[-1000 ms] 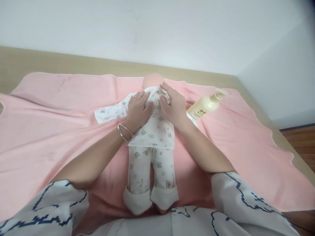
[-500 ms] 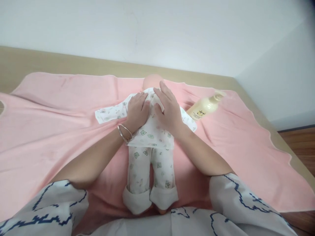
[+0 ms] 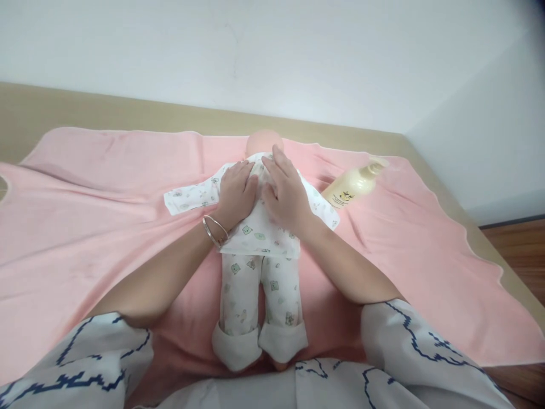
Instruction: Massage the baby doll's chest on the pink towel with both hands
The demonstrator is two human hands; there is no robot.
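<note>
A baby doll (image 3: 261, 241) in a white printed top and trousers lies stretched out, its bald head (image 3: 264, 143) pointing away from me and its face not visible. My left hand (image 3: 238, 190) rests flat on the left side of its upper back, fingers stretched out. On the right side, my right hand (image 3: 287, 196) lies over the top with fingers extended and slightly apart. Neither hand grips anything. A silver bangle (image 3: 215, 230) circles my left wrist. The trouser cuffs are turned up at the feet, near my body.
A pink blanket (image 3: 106, 227) spreads under the doll, rumpled at the left. The pale yellow pump bottle (image 3: 353, 184) lies tilted by the doll's right-hand sleeve. Behind is a tan surface edge (image 3: 128, 108) against a white wall (image 3: 272, 57). Wooden floor (image 3: 517, 244) shows at right.
My right hand has shifted slightly to the left and toward me over the doll's back. My left hand stays in nearly the same place.
</note>
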